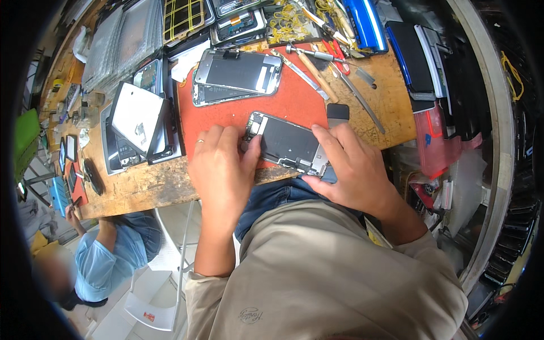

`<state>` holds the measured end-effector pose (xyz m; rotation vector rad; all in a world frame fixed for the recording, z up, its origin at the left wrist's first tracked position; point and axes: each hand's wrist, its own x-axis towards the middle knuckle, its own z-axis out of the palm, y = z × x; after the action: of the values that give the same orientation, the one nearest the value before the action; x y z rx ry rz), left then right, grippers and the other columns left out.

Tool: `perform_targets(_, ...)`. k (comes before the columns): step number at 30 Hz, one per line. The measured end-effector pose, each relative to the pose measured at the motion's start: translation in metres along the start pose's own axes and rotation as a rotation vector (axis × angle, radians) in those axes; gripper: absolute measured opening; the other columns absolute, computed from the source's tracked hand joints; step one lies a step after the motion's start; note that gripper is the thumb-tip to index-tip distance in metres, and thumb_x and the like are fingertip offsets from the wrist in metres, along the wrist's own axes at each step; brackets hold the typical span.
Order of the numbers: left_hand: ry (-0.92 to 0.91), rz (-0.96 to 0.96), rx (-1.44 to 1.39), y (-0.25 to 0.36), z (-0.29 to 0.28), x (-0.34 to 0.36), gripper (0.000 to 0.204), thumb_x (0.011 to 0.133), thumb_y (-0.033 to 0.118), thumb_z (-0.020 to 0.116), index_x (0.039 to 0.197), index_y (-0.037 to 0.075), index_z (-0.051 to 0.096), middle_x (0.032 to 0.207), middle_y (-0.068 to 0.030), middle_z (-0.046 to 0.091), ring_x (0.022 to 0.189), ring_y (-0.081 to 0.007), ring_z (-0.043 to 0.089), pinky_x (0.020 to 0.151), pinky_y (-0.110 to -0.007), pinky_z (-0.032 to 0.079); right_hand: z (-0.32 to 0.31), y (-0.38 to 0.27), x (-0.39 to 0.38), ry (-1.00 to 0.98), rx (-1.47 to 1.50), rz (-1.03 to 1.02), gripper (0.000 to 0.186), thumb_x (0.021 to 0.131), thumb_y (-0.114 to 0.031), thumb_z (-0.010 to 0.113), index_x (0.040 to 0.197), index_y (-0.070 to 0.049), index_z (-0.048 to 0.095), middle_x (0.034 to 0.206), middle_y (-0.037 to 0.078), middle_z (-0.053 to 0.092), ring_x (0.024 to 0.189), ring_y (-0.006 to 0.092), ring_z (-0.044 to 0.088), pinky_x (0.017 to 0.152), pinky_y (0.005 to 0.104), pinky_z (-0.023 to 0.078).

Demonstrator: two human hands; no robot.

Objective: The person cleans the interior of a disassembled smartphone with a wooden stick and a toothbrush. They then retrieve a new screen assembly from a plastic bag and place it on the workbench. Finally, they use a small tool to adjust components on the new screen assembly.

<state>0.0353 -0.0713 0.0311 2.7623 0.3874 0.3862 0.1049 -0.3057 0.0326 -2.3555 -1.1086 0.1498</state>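
A smartphone part (286, 144), dark with metal plates and small connectors on its back, lies tilted between my hands at the front of a red mat (238, 110). My left hand (224, 164) grips its left end, thumb on the edge and fingers curled. My right hand (351, 167) holds the right end, fingers along the top edge and thumb near the lower edge. Behind it, two opened phone pieces (232, 76) lie stacked on the mat. A small black square (338, 113) sits just above my right hand.
Tools (317, 73) lie on the wooden bench (391, 102) at the back right. Stacked tablets and phone parts (130, 124) fill the left; plastic sleeves, wire trays and a blue cylinder (365, 25) line the back. A co-worker in blue (110, 260) is at the lower left, beside a white chair (150, 306).
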Motion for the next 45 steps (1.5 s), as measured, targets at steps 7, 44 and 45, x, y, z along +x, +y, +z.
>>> perform_targets(7, 0.059, -0.082, 0.040, 0.015, 0.006, -0.008, 0.018, 0.089, 0.017, 0.088, 0.098, 0.005, 0.079, 0.087, -0.0099, 0.071, 0.080, -0.0324, 0.070, 0.072, -0.044, 0.054, 0.005, 0.002, -0.003, 0.020, 0.109, 0.030, 0.086, 0.076, -0.027, 0.097, 0.146, 0.004, 0.059, 0.117, 0.016, 0.054, 0.102, 0.0342, 0.068, 0.081, 0.0452, 0.058)
perform_targets(44, 0.128, 0.029, -0.126, -0.036, -0.010, -0.011, 0.014, 0.089, -0.003, 0.081, 0.100, 0.002, 0.075, 0.082, -0.0131, 0.067, 0.066, -0.0260, 0.067, 0.062, -0.038, 0.054, -0.003, 0.015, 0.004, -0.019, 0.158, 0.000, 0.075, 0.074, -0.028, 0.096, 0.134, 0.003, 0.062, 0.119, 0.016, 0.056, 0.108, 0.0346, 0.069, 0.085, 0.0473, 0.058)
perform_targets(45, 0.153, 0.001, -0.103, -0.040, -0.014, -0.013, 0.013, 0.089, -0.003, 0.081, 0.100, 0.002, 0.075, 0.083, -0.0130, 0.066, 0.065, -0.0254, 0.066, 0.061, -0.038, 0.053, -0.006, 0.017, 0.004, 0.003, 0.177, 0.003, 0.076, 0.073, -0.028, 0.096, 0.134, 0.002, 0.063, 0.119, 0.016, 0.057, 0.106, 0.0350, 0.070, 0.085, 0.0475, 0.058)
